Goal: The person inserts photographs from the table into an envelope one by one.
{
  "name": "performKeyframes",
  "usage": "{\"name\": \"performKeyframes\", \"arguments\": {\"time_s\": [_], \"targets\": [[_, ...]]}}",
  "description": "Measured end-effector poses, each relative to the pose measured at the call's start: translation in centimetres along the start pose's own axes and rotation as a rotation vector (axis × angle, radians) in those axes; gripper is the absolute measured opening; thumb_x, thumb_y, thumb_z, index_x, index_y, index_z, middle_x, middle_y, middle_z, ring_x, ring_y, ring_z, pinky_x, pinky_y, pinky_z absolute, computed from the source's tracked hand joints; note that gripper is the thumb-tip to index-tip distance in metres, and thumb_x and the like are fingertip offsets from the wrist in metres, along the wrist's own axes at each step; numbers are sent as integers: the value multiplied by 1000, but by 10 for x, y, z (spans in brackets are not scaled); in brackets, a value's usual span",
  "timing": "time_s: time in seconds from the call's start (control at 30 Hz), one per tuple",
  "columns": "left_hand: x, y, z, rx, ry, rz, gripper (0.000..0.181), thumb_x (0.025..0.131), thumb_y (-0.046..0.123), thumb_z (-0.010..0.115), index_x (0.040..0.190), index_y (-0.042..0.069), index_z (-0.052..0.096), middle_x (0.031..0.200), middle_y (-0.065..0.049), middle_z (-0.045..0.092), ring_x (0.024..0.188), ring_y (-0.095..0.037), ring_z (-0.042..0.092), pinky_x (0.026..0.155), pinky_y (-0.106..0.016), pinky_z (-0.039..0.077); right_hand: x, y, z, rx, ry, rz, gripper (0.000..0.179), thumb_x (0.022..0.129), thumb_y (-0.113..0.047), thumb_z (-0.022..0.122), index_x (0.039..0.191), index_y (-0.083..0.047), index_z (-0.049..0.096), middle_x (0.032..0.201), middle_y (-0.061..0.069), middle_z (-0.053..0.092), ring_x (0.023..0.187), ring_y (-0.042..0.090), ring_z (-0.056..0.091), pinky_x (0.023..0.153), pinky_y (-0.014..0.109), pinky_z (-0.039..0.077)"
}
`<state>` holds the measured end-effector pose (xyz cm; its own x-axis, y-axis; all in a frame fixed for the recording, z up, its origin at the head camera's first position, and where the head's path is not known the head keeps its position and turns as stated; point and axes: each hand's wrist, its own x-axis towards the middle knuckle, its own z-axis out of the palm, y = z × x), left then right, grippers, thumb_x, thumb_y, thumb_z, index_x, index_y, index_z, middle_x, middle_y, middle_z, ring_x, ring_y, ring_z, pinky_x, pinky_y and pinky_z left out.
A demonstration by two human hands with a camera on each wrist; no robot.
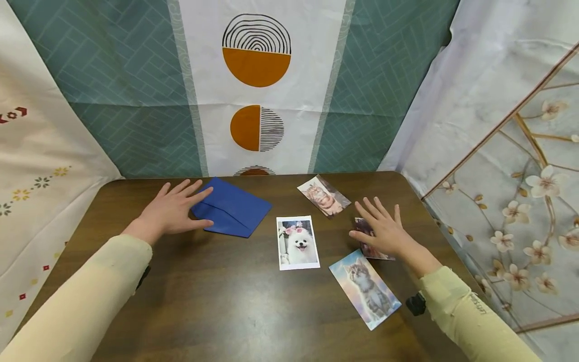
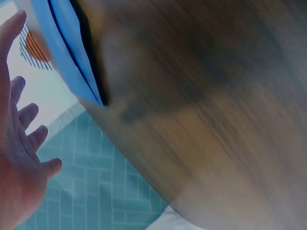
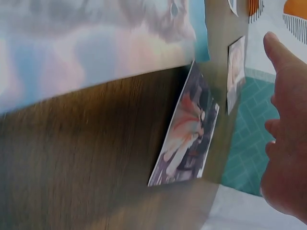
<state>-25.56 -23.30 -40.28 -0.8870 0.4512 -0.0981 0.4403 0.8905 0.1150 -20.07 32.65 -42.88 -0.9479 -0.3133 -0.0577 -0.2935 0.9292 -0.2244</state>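
Note:
My left hand hovers with spread fingers over the left end of a blue envelope, which shows a flap line across it. On the other side, my right hand is spread above a dark photo card and partly hides it in the head view. Just below that card lies a photo of a grey kitten, their edges meeting. A photo of a white fluffy dog rests near the middle. Farther back is a photo of an orange cat. Neither hand holds anything.
Everything lies on a brown wooden table with rounded far corners. A patterned curtain hangs behind the far edge. White flowered cloth closes off the right side, and a pale cloth the left.

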Motion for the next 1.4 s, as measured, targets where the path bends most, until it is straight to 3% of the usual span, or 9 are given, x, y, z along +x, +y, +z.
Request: {"name": "performKeyframes", "arguments": {"time_s": [0.23,0.6,0.83,1.07,1.23,1.4], "targets": [[20,15,12,4,-47,21,95,95,73,62,169,18,35,174,-21,26,159,-51,19,123,-75,9,10,-12,10,4,-3,-57,92,102,-62,62,171,-11,27,178,18,12,164,44,1,116,81,-11],[31,27,38,-46,-105,-3,92,97,72,60,167,16,38,172,-24,29,158,-52,22,123,-75,14,25,-43,23,22,-4,-130,90,101,-61,65,170,-12,32,175,18,24,163,44,8,121,77,-8],[32,31,47,-101,-110,-37,92,98,69,61,167,15,38,172,-26,27,158,-54,22,121,-76,16,37,-54,27,56,-24,-169,90,102,-60,64,170,-13,30,176,18,20,163,42,13,122,75,-5],[27,39,57,-160,-76,-79,92,98,69,60,168,13,36,172,-28,25,157,-55,21,120,-77,18,51,-65,32,122,-51,-221,89,103,-52,67,170,-7,28,176,19,23,163,43,15,124,74,5],[20,46,61,-170,-48,-118,91,99,67,60,168,12,37,172,-30,25,156,-56,22,119,-78,19,62,-70,33,210,-104,-217,93,102,-53,68,170,-6,24,176,18,21,163,41,14,127,68,10],[13,56,63,-183,-31,-184,92,99,67,59,168,11,36,172,-31,23,156,-58,21,117,-81,20,73,-71,34,317,-121,-199,94,101,-50,71,170,-6,25,176,17,24,163,38,21,127,61,22]]}}
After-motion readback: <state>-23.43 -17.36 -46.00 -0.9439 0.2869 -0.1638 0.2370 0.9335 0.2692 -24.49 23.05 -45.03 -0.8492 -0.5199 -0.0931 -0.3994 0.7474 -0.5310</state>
